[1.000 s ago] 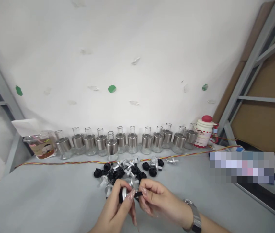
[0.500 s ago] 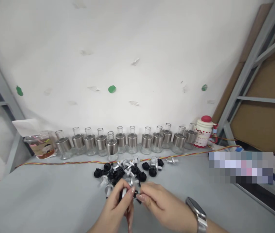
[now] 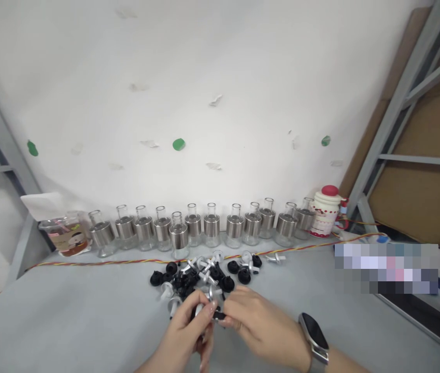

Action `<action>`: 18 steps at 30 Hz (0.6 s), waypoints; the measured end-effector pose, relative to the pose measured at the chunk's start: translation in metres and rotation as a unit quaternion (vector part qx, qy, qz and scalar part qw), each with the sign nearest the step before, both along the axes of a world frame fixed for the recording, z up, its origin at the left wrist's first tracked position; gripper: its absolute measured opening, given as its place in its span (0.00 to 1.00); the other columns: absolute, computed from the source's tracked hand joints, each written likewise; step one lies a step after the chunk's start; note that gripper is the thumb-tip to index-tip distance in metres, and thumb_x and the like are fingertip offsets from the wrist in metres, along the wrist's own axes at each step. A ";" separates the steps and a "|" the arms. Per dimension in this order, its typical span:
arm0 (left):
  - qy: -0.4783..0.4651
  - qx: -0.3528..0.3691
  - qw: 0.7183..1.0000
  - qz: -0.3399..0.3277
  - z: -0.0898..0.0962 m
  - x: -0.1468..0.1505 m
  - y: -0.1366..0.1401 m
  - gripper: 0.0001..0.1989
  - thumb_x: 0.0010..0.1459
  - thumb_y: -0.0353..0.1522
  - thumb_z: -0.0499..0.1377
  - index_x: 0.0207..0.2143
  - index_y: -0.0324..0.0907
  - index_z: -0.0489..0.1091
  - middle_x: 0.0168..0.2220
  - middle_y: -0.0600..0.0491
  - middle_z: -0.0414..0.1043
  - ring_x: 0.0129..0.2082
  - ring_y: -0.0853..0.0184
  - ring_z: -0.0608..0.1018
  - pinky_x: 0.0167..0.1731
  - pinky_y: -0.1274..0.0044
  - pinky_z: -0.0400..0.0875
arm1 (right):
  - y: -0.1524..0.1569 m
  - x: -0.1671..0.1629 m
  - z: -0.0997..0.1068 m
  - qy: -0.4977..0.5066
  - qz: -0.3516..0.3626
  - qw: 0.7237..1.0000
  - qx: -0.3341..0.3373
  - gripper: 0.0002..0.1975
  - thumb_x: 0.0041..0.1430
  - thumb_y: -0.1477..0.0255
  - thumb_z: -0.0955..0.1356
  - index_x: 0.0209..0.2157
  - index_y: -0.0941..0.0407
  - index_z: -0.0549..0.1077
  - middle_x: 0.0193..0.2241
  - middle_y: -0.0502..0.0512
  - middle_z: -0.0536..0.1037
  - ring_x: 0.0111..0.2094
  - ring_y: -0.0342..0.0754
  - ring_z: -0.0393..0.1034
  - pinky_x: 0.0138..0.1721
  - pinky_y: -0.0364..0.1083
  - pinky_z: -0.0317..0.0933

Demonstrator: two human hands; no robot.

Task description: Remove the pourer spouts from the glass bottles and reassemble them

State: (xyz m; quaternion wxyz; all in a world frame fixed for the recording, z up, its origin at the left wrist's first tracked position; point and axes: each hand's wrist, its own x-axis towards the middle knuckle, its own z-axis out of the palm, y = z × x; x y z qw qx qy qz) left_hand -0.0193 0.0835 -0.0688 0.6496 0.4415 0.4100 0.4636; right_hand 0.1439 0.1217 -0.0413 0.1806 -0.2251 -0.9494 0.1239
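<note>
My left hand (image 3: 186, 329) is closed around a bottle pourer (image 3: 199, 311) with a pale rim and a dark part, mostly hidden by the fingers. My right hand (image 3: 260, 326), with a watch (image 3: 313, 331) on its wrist, pinches a small black piece (image 3: 218, 315) against the left fingertips. Whether this piece is joined to the pourer, I cannot tell. Just beyond both hands lies a loose heap of silver and white pourers (image 3: 211, 292) and black caps (image 3: 227, 284).
Several glass bottles (image 3: 179, 235) with metal collars stand in a row along the white wall. A red and yellow twisted cord (image 3: 126, 261) runs in front of them. At the left is a clear plastic tub (image 3: 68, 238), at the right a cream jar (image 3: 323, 215) with a red knob.
Near the left fingertips, the black piece has turned from slanting downward to lying about level. My right hand has shifted slightly, its fingers still closed. The heap and bottles stay put.
</note>
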 end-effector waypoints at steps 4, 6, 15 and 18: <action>0.009 0.001 1.000 0.024 -0.001 -0.001 0.001 0.18 0.46 0.46 0.58 0.22 0.44 0.55 0.08 0.67 0.52 0.04 0.79 0.58 0.04 0.88 0.50 | 0.000 -0.001 -0.002 0.010 0.008 1.000 -0.006 0.13 0.62 0.70 0.55 0.27 0.56 0.63 0.24 0.51 0.69 0.28 0.45 0.59 0.33 0.43 0.52; 0.010 -0.011 0.999 0.030 -0.001 -0.001 0.002 0.18 0.46 0.46 0.58 0.22 0.44 0.55 0.08 0.67 0.52 0.05 0.79 0.57 0.04 0.88 0.50 | 0.001 -0.002 -0.004 0.028 0.005 0.999 -0.031 0.14 0.62 0.67 0.55 0.26 0.56 0.64 0.23 0.51 0.68 0.27 0.44 0.59 0.32 0.42 0.52; -0.020 -0.070 0.997 -0.007 0.008 -0.002 -0.003 0.19 0.45 0.46 0.58 0.21 0.44 0.55 0.10 0.65 0.54 0.06 0.80 0.55 0.05 0.88 0.50 | 0.004 -0.005 -0.014 0.111 0.020 0.953 -0.280 0.09 0.57 0.70 0.61 0.26 0.57 0.68 0.22 0.46 0.67 0.23 0.40 0.61 0.27 0.38 0.56; -0.007 -0.058 0.998 -0.002 0.004 0.000 -0.002 0.18 0.47 0.47 0.57 0.23 0.43 0.57 0.11 0.65 0.56 0.07 0.80 0.58 0.06 0.88 0.54 | 0.002 -0.006 -0.011 0.115 0.006 0.949 -0.292 0.08 0.58 0.69 0.60 0.32 0.57 0.68 0.23 0.47 0.69 0.23 0.40 0.64 0.27 0.39 0.58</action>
